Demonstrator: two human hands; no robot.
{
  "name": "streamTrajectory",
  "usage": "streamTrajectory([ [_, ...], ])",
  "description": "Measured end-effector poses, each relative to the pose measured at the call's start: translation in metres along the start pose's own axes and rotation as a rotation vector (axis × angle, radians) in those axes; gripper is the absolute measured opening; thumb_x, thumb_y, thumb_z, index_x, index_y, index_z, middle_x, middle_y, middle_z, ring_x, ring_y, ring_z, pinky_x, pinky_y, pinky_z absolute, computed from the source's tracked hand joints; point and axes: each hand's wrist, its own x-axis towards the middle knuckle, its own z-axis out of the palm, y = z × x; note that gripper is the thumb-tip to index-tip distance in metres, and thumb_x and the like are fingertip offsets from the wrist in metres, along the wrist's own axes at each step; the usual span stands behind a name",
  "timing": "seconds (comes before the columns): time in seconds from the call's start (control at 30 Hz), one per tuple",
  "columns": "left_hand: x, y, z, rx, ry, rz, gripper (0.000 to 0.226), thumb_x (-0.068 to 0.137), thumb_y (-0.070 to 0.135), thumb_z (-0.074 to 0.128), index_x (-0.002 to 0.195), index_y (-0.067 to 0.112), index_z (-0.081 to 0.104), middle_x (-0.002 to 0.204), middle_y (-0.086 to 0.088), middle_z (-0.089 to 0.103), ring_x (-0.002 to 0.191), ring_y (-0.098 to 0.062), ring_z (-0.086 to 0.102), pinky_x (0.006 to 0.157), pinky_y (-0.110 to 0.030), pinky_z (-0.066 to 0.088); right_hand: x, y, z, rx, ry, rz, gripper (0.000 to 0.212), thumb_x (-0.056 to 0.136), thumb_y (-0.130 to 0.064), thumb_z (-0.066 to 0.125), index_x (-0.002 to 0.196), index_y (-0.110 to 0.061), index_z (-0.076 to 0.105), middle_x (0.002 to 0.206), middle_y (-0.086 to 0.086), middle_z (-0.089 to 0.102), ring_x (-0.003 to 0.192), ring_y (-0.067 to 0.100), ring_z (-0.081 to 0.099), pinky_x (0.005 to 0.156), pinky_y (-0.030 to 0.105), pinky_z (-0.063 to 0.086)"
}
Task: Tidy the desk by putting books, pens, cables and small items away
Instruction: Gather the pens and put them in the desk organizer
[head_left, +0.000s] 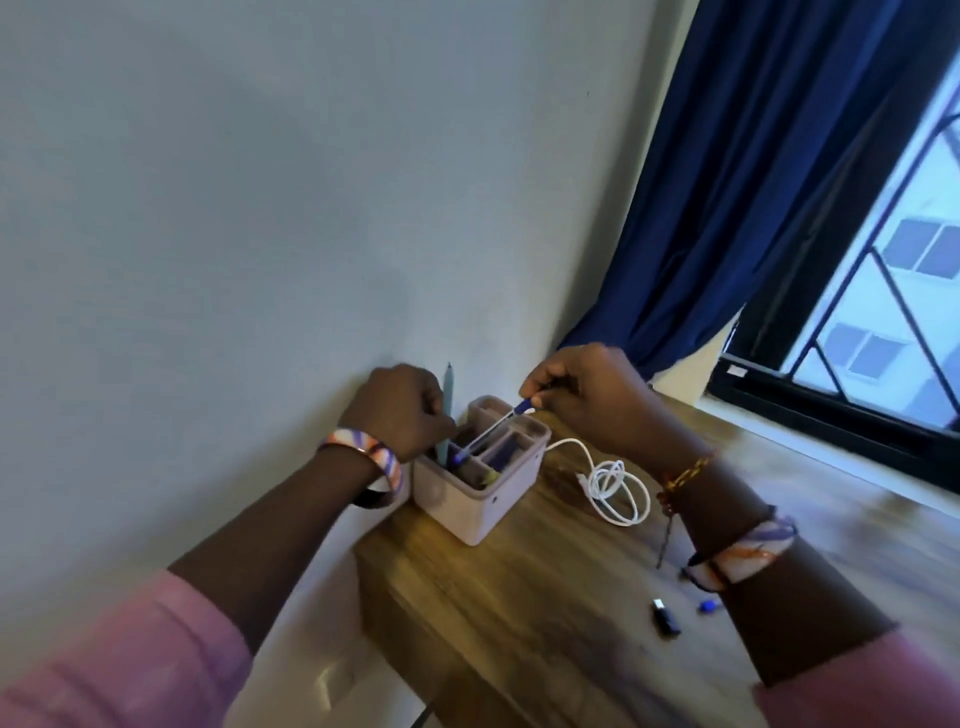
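Right hand (587, 400) pinching a clear blue-capped pen (491, 432), tip slanting down into the pink organiser (480, 462) at the wooden bench (545, 597) corner. Left hand (402, 408) curled round a teal pen (445, 415), apparently upright inside the organiser. Coiled white cable (613, 486) beside it; black USB stick (666, 617) nearer.
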Motion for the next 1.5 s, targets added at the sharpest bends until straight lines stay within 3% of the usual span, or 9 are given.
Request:
streamTrajectory([
  [0.23,-0.005,-0.017,0.032,0.065,-0.076,0.021,0.016,0.081,0.018,0.063,0.092,0.009,0.069,0.095,-0.011,0.07,0.09,-0.026,0.065,0.077,-0.028,0.049,-0.005,-0.017,0.031,-0.018,0.066,0.077,0.028,0.083,0.004,0.053,0.101,-0.011,0.069,0.084,-0.007,0.06,0.07,0.0,0.052,0.062,0.007,0.042],
  [0.5,-0.013,0.003,0.038,0.213,-0.1,0.021,0.02,0.086,0.018,0.053,0.098,0.02,0.069,0.103,-0.008,0.068,0.095,-0.027,0.064,0.08,-0.034,0.052,-0.047,0.015,0.012,0.001,0.189,0.239,0.023,0.08,0.004,0.06,0.094,-0.009,0.071,0.079,-0.007,0.063,0.066,-0.01,0.052,0.058,-0.002,0.037],
  [0.63,-0.02,0.063,0.024,0.186,0.003,0.28,0.019,0.086,0.025,0.052,0.101,0.021,0.064,0.102,-0.006,0.065,0.096,-0.028,0.061,0.074,-0.031,0.045,-0.072,0.064,-0.008,-0.046,0.228,0.346,0.022,0.076,0.003,0.061,0.09,-0.01,0.073,0.083,0.002,0.07,0.073,0.008,0.058,0.061,0.009,0.04],
  [0.8,-0.02,0.14,0.076,0.004,-0.302,0.518,0.018,0.083,0.028,0.06,0.099,0.02,0.065,0.101,0.002,0.068,0.097,-0.018,0.061,0.079,-0.026,0.047,-0.123,0.134,-0.038,-0.115,0.089,0.469,0.018,0.079,0.003,0.063,0.092,-0.006,0.071,0.084,0.002,0.064,0.078,0.009,0.058,0.059,0.0,0.04],
  [0.97,-0.003,0.191,0.185,0.15,-0.516,0.461,0.032,0.086,0.027,0.058,0.118,0.022,0.06,0.127,-0.004,0.055,0.115,-0.022,0.053,0.095,-0.031,0.044,-0.18,0.196,-0.04,-0.223,-0.053,0.503,0.035,0.085,-0.005,0.061,0.118,-0.016,0.062,0.118,0.001,0.063,0.103,0.011,0.06,0.078,0.005,0.044],
  [1.1,-0.004,0.209,0.237,0.337,-0.607,0.432,0.026,0.084,0.018,0.057,0.109,0.013,0.063,0.122,-0.011,0.059,0.114,-0.03,0.056,0.093,-0.036,0.048,-0.198,0.221,-0.02,-0.303,-0.178,0.383,0.053,0.087,-0.004,0.047,0.137,-0.022,0.042,0.142,0.002,0.042,0.13,0.02,0.041,0.106,0.029,0.036],
  [1.23,-0.011,0.211,0.25,0.381,-0.604,0.379,0.03,0.092,0.032,0.049,0.106,0.009,0.062,0.116,-0.016,0.061,0.107,-0.034,0.059,0.082,-0.035,0.047,-0.2,0.234,-0.005,-0.453,-0.178,0.348,0.056,0.089,-0.012,0.043,0.142,-0.022,0.027,0.142,0.004,0.039,0.131,0.024,0.036,0.102,0.035,0.036],
  [1.37,-0.005,0.195,0.216,0.255,-0.544,0.245,0.028,0.095,0.021,0.042,0.113,0.009,0.059,0.119,-0.016,0.059,0.111,-0.03,0.057,0.085,-0.032,0.043,-0.194,0.236,0.003,-0.446,-0.086,0.261,0.026,0.092,-0.027,0.047,0.116,-0.026,0.056,0.12,-0.001,0.054,0.116,0.022,0.049,0.094,0.032,0.039],
  [1.5,0.001,0.164,0.131,-0.084,-0.211,0.15,0.014,0.081,0.011,0.062,0.075,0.022,0.057,0.082,-0.004,0.064,0.088,-0.027,0.064,0.066,-0.022,0.039,-0.162,0.203,-0.007,-0.113,0.096,0.178,0.02,0.091,-0.016,0.051,0.103,-0.021,0.067,0.101,-0.003,0.061,0.09,0.014,0.059,0.079,0.03,0.051],
])
